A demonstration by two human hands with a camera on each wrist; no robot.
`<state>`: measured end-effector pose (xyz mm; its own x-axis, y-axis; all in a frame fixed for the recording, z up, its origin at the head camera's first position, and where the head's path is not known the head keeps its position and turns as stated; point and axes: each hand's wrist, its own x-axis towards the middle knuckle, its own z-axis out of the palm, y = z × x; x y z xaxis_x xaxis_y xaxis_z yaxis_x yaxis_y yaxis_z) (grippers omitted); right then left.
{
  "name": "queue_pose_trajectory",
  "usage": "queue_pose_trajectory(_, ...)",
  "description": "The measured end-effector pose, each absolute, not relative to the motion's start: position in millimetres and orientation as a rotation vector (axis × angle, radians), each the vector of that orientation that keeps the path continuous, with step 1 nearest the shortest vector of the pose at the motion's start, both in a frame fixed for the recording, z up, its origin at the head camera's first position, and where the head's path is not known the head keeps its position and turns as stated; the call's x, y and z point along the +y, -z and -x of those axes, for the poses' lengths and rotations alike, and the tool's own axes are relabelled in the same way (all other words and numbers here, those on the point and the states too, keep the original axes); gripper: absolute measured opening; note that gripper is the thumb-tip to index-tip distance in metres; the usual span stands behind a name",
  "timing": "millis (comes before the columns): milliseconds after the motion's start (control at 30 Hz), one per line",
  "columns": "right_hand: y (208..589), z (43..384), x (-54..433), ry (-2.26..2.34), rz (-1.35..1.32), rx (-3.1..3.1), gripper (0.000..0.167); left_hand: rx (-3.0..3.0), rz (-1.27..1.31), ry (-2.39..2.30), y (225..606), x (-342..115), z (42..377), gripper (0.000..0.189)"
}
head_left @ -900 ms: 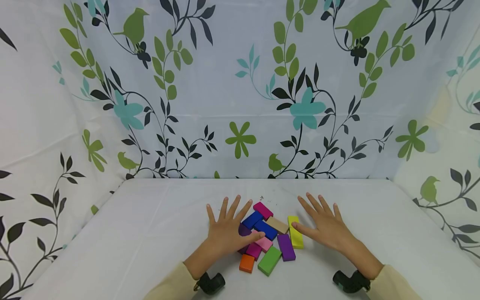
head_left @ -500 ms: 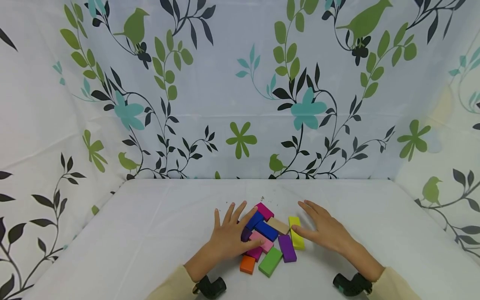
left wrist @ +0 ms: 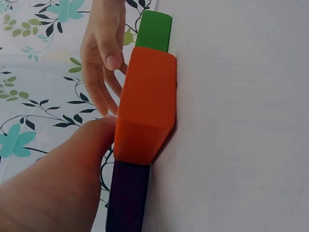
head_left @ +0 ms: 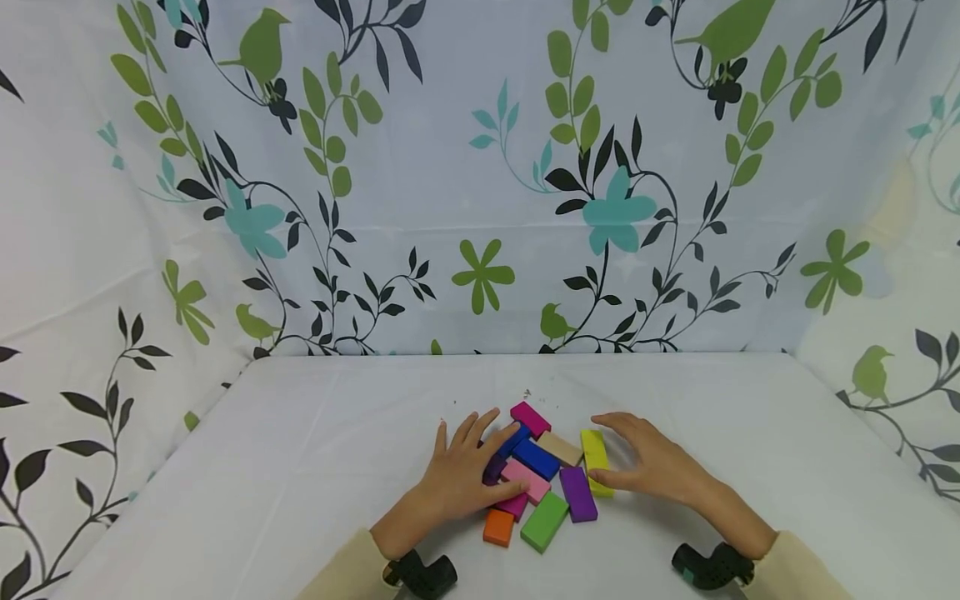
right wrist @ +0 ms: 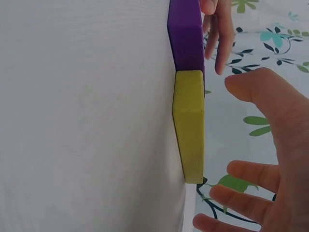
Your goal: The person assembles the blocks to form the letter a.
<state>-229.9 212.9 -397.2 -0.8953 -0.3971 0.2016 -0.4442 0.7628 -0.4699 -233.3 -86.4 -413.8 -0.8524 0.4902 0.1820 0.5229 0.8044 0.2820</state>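
Note:
Several coloured wooden blocks lie flat in a loose cluster on the white table. My left hand (head_left: 459,477) spreads over the cluster's left side, its thumb above the pink block (head_left: 527,480) and its fingers over a dark purple block (left wrist: 128,195). Nearest the left wrist camera is the orange block (left wrist: 147,104), with the green block (head_left: 544,522) behind it. My right hand (head_left: 652,460) hovers at the cluster's right side, thumb tip overlapping the yellow block (right wrist: 189,126) in the head view. In the right wrist view its fingers are apart from that block. Neither hand grips anything.
Between the hands lie two blue blocks, one of them this blue block (head_left: 536,459), a tan block (head_left: 560,448), a purple block (head_left: 578,494) and a magenta block (head_left: 530,418). A patterned curtain (head_left: 420,208) hangs behind the table (head_left: 300,467).
My left hand has shifted slightly right over the blocks, its fingers drawn closer together. The right hand's fingers have lowered and bent toward the yellow block. The blocks keep their arrangement.

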Motion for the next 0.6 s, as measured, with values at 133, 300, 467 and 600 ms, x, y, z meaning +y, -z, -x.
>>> queue_pose_trajectory(133,400.3,231.6,215.2,-0.802,-0.76,-2.838,0.074,-2.881,0.831,0.521,416.1,-87.7,234.9,0.073)
queue_pose_trajectory(300,402.7,233.3,217.7,-0.777,-0.851,-2.812,0.076,-2.897,0.859,0.567,416.8,-88.0,236.1,0.071)
queue_pose_trajectory(467,403.7,233.6,219.6,-0.751,-0.889,-2.827,0.077,-2.945,0.876,0.623,417.4,-87.2,236.0,0.068)
queue_pose_trajectory(600,404.3,233.4,221.2,-0.747,-0.926,-2.821,0.077,-2.962,0.877,0.649,419.1,-86.7,236.6,0.068)
